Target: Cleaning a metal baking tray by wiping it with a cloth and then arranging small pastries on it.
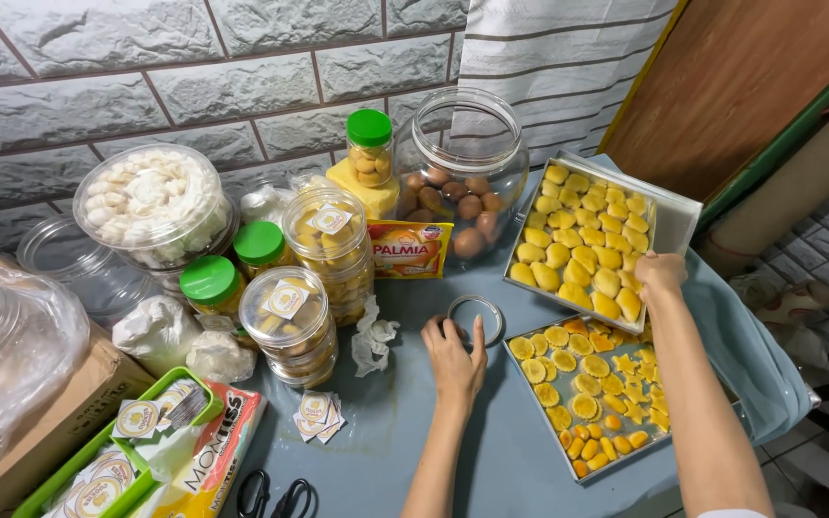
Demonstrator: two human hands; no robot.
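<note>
Clear round lid (475, 317): just beyond left hand (454, 357), fingers spread flat, touching its rim. Right hand (659, 273): fingers curled on upper cookie tray (675, 225) edge.

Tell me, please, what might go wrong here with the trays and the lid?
The upper tray, gripped by the right hand, overlaps the lower tray; tilting it could spill cookies. The left hand touches a clear lid and could push it against the tray. The lower tray sits near the table edge.
</note>
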